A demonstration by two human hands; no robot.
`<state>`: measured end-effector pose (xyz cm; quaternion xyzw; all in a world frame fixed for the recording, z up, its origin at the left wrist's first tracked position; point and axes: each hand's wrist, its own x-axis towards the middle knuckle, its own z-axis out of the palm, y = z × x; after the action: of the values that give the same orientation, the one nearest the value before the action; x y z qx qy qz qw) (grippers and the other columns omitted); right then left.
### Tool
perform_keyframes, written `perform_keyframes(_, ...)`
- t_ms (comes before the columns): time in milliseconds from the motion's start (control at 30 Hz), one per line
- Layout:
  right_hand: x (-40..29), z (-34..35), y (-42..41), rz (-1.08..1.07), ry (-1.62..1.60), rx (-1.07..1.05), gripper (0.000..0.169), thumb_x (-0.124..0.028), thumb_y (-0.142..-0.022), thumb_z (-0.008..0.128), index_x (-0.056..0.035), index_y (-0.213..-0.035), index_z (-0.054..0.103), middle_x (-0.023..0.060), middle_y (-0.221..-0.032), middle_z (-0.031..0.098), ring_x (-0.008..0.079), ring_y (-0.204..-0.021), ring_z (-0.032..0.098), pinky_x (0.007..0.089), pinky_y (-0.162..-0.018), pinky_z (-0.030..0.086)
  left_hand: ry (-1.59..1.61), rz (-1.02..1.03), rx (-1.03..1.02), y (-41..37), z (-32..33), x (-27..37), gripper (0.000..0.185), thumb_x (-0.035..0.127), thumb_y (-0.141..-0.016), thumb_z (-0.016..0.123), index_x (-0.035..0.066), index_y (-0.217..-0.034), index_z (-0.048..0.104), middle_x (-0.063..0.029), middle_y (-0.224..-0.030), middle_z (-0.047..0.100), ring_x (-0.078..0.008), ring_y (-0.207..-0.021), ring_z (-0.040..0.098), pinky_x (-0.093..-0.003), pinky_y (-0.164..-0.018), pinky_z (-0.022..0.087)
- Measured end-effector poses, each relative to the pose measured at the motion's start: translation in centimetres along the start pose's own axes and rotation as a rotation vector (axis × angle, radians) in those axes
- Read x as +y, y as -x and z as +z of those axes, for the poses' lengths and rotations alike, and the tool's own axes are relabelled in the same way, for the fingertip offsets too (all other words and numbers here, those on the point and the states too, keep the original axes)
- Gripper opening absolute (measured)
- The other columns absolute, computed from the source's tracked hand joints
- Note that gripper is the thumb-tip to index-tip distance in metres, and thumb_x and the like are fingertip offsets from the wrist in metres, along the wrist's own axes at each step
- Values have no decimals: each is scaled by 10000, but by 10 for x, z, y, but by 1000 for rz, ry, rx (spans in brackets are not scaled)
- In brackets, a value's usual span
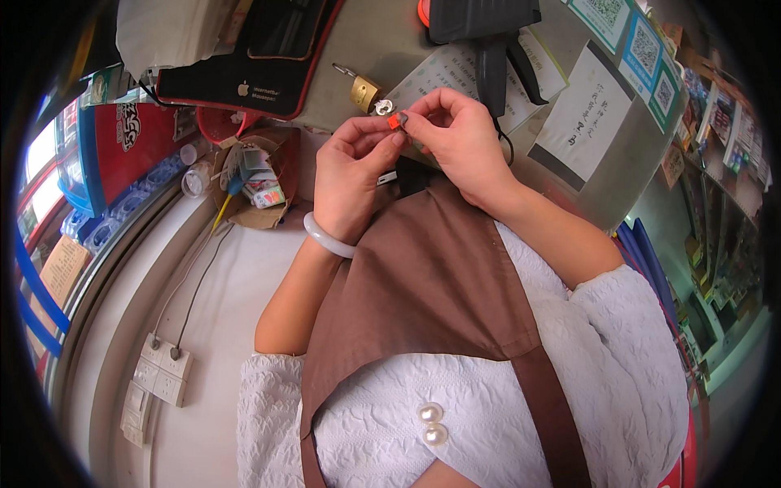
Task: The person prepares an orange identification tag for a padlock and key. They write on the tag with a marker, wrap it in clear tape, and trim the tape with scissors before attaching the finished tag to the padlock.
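Observation:
My left hand [354, 165], with a pale bangle at its wrist, and my right hand [460, 143] meet over the near edge of the counter. Between their fingertips they pinch a small orange-red piece [394, 121] with a greyish part at its right end; the fingers hide much of it. Just beyond the fingers, a brass padlock [365, 93] lies on the grey counter [341, 46], its shackle pointing away to the left. A small silvery metal thing [384, 108], perhaps a key, sits against the near end of the padlock.
A black mouse pad [213, 91] with a smartphone [284, 30] is at the back left. A black handheld scanner [488, 61] stands over printed sheets [433, 76]. Handwritten paper [583, 116] lies right. A torn cardboard container [274, 210] of odds and ends sits below left.

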<state>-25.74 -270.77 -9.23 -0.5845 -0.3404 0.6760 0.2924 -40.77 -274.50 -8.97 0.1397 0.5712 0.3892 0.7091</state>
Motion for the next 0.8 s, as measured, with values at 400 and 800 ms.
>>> perform_keyframes(400,5,3,-2,-109,185,34,176,-138,-821,708,15,-844,625,76,-752,675,125,-692,630,277,-632,513,112,9,11,-4,-5,-4,163,111,-942,623,-7,-1054,618,-56,-1012,655,-98,-879,620,-204,-760,517)
perform_keyframes(800,-7,5,9,-418,380,181,100,-71,-836,672,3,-904,680,92,-865,648,165,-681,634,270,-584,507,55,110,138,-2,1,-4,238,171,-951,624,-53,-1027,634,-89,-917,700,-84,-794,644,-179,-686,478)
